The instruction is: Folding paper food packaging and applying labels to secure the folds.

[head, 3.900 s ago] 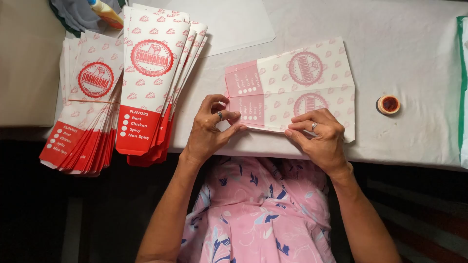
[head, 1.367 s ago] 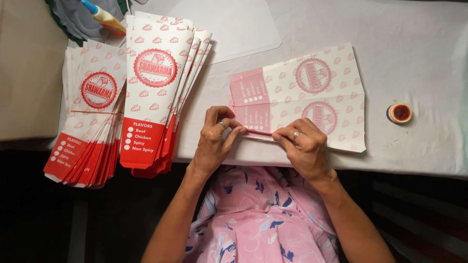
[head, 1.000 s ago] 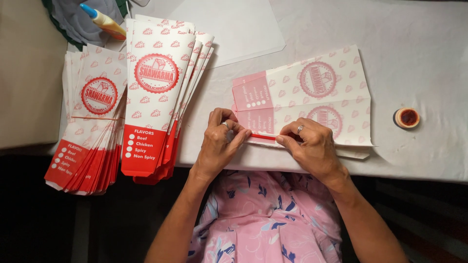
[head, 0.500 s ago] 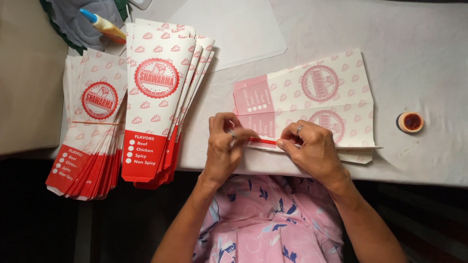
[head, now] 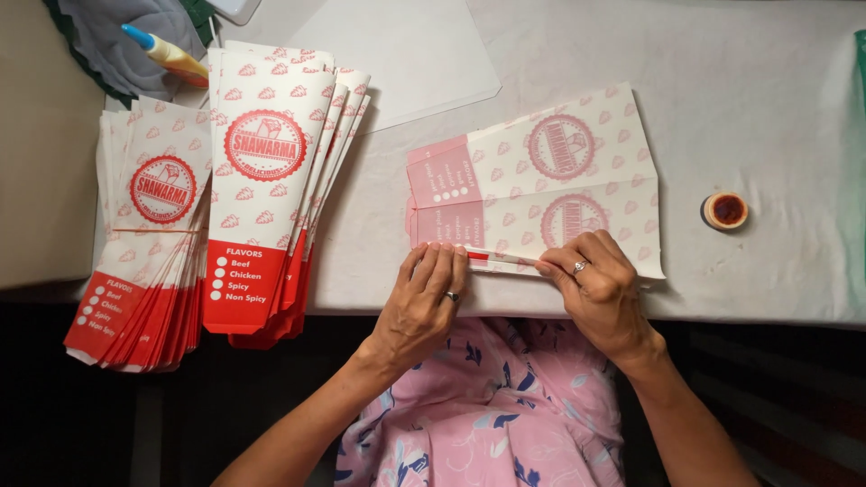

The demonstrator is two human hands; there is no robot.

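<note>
Both my hands press the near edge of a flat paper bag blank at the front of the surface.

Two fanned stacks of finished red-and-white paper bags lie at my left: the outer stack [head: 144, 261] overhangs the surface [head: 767, 108] edge, the taller stack [head: 266, 189] just beside it, each with a round red seal above a red band. A small round red-filled cap [head: 725, 209] sits to my right. The pink-and-white bag blank [head: 541, 194] lies before me; my left hand [head: 424, 302] and right hand [head: 597, 287], each grip closed flat-fingered, pinch its folded near edge.
</note>
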